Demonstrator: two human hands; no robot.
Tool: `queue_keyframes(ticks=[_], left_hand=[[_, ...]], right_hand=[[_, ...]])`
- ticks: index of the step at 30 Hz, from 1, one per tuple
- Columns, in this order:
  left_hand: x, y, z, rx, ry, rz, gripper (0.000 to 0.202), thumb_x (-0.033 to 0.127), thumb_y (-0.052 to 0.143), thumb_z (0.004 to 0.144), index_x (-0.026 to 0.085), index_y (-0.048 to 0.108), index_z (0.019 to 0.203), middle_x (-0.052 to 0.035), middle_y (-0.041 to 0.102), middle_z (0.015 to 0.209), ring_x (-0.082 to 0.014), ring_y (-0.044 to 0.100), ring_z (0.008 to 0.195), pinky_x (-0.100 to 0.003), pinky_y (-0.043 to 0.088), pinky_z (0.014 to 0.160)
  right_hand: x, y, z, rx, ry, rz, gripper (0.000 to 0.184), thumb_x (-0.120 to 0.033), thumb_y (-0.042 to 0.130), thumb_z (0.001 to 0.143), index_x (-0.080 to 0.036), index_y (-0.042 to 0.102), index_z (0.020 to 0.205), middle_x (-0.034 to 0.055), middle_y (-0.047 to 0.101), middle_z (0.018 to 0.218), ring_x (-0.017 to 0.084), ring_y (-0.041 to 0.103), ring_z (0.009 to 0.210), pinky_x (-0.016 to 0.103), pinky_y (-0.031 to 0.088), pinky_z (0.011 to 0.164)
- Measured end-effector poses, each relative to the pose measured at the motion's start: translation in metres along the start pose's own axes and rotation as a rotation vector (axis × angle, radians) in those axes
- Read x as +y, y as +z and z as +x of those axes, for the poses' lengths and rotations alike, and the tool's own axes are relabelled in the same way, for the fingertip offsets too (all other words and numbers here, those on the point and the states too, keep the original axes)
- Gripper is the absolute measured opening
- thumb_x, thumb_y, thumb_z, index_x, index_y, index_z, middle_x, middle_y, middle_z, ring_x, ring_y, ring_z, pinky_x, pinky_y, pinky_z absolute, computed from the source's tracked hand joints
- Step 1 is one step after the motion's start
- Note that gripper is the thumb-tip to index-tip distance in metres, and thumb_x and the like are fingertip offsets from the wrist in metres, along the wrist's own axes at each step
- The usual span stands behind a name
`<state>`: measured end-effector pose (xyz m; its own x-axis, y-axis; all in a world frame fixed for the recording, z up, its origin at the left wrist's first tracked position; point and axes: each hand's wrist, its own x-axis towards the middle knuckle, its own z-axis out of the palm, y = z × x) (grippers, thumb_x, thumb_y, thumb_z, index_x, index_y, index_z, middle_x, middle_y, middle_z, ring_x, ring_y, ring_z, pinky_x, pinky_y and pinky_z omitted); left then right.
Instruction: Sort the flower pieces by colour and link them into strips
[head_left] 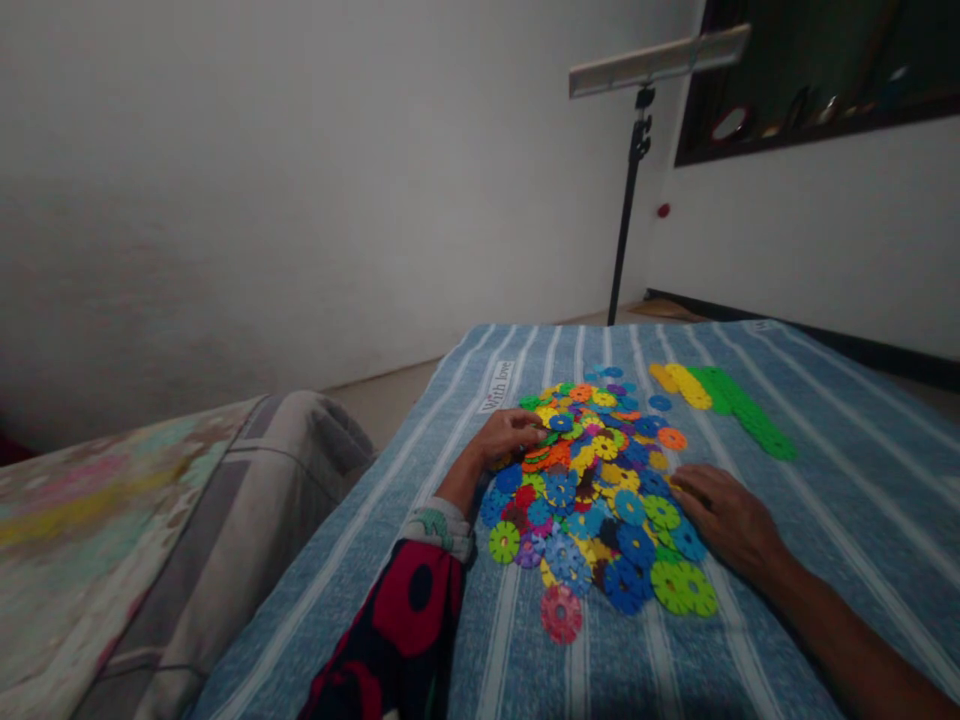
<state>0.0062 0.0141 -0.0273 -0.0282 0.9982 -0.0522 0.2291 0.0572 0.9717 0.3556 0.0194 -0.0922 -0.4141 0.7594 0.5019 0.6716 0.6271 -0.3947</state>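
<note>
A heap of toothed plastic discs [559,490] in many colours lies on the striped blue cloth. My left hand [510,437] reaches onto the heap's left side, its fingers stretched out over discs near a dark blue disc [560,423]. On the opposite side, my right hand [724,508] is at the heap's edge, fingers bent together; a bit of yellow shows under them, too small to make out. Close to that hand lie lime green discs [682,588] and an orange disc [673,439]. A pink disc [561,614] lies at the near edge.
Right of the heap, a row of yellow discs [688,387] and a long row of green discs [750,412] lie on the cloth [847,480]. A black stand [625,220] holds a pale bar behind the table. Another cloth-covered surface [180,530] is at left.
</note>
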Motion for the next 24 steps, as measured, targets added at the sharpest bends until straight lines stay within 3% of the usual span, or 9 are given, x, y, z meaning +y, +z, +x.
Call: queue_keyframes(ticks=[4,7,10,13,18,24], left_hand=[[0.000,-0.001,-0.002,-0.120,-0.015,-0.050,0.055,0.028,0.083,0.050,0.011,0.071,0.101,-0.0007,0.066,0.065,-0.0114,0.057,0.057,-0.025,0.043,0.056],[0.001,-0.003,-0.003,-0.249,-0.022,-0.029,0.071,0.020,0.085,0.046,0.014,0.067,0.115,-0.0033,0.069,0.081,-0.0136,0.062,0.068,-0.027,0.048,0.065],[0.003,-0.006,-0.004,-0.301,0.034,0.063,0.079,0.012,0.085,0.041,0.020,0.067,0.118,-0.0025,0.069,0.091,-0.0150,0.062,0.078,-0.028,0.050,0.071],[0.001,-0.009,-0.003,-0.318,0.039,0.068,0.073,0.007,0.081,0.041,0.023,0.070,0.112,-0.0014,0.070,0.093,-0.0168,0.063,0.084,-0.029,0.050,0.075],[-0.007,-0.014,-0.002,-0.361,-0.069,-0.121,0.054,0.006,0.077,0.048,0.020,0.073,0.101,-0.0042,0.073,0.093,-0.0168,0.066,0.087,-0.029,0.050,0.077],[-0.008,-0.011,-0.001,-0.225,-0.093,-0.301,0.042,0.004,0.078,0.049,0.013,0.070,0.088,-0.0097,0.075,0.093,-0.0173,0.069,0.082,-0.029,0.051,0.075]], right_hand=[[0.003,0.002,0.000,-0.010,-0.008,-0.001,0.028,-0.039,0.047,0.090,-0.023,0.070,0.091,0.0074,0.071,0.102,0.023,0.063,0.098,0.037,0.049,0.086],[0.005,0.002,0.000,-0.014,-0.006,0.003,0.029,-0.039,0.047,0.090,-0.023,0.070,0.092,0.0076,0.070,0.103,0.024,0.063,0.098,0.037,0.050,0.086],[0.004,0.000,0.000,-0.019,0.002,0.016,0.028,-0.039,0.047,0.090,-0.024,0.070,0.093,0.0067,0.070,0.102,0.024,0.063,0.098,0.038,0.050,0.085],[0.002,-0.001,0.000,-0.023,0.009,0.018,0.028,-0.039,0.047,0.089,-0.024,0.070,0.092,0.0065,0.070,0.101,0.024,0.063,0.097,0.038,0.050,0.085],[0.001,-0.001,0.000,-0.024,-0.001,0.016,0.028,-0.039,0.047,0.089,-0.024,0.070,0.091,0.0064,0.070,0.102,0.024,0.063,0.098,0.038,0.050,0.086],[0.004,0.001,-0.001,-0.018,0.013,-0.005,0.028,-0.041,0.047,0.089,-0.025,0.070,0.090,0.0063,0.071,0.103,0.024,0.063,0.098,0.038,0.050,0.084]])
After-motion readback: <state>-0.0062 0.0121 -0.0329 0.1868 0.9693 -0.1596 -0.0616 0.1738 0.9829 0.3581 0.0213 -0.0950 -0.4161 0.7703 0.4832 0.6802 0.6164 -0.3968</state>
